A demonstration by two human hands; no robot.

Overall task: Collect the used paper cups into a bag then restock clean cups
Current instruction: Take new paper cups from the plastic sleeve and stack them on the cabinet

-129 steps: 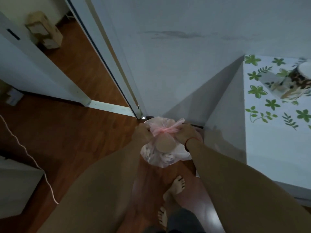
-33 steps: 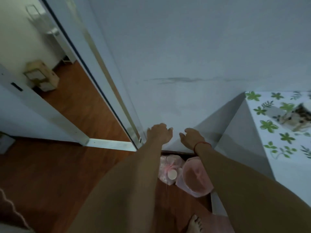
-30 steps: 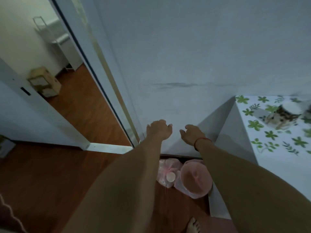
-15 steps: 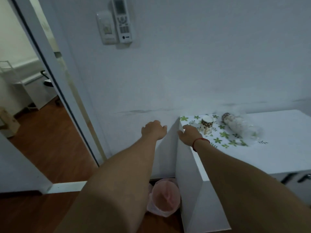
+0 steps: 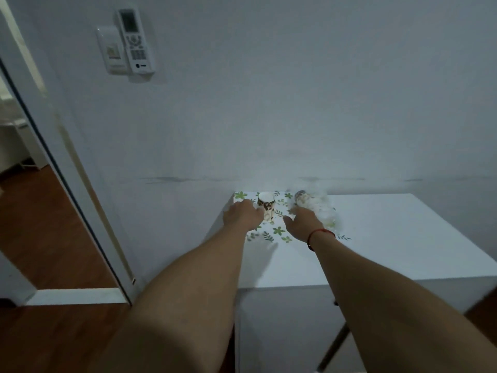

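Paper cup (image 5: 266,209) stands upright, just beside the left hand (image 5: 243,215); whether the fingers grip it is unclear. Right hand (image 5: 304,224), fingers spread, lies just before the wrapped cups (image 5: 318,207).

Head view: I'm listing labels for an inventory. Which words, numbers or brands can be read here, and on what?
No text can be read in this view.
Remote control: screen and button marks too small to read.
Wall plate beside it: sticker too blurred to read.
Paper cup: dark pattern only, no legible words.
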